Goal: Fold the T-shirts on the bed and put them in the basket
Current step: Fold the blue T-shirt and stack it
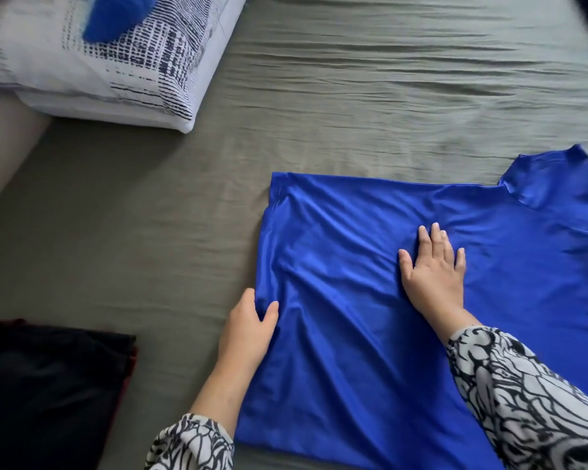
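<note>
A shiny blue T-shirt (370,351) lies spread on the grey-green bed sheet (353,96), its hem toward the left and one sleeve (557,174) sticking up at the far right. My left hand (248,330) pinches the shirt's left edge between thumb and fingers. My right hand (431,269) lies flat on the middle of the shirt, fingers straight, pressing the cloth down. Wrinkles run through the fabric between the two hands. No basket is in view.
A dark folded garment pile (48,395), black with a red edge, sits at the lower left of the bed. A white pillow with a dark printed pattern (109,62) lies at the top left, with a blue cloth item (116,15) on it.
</note>
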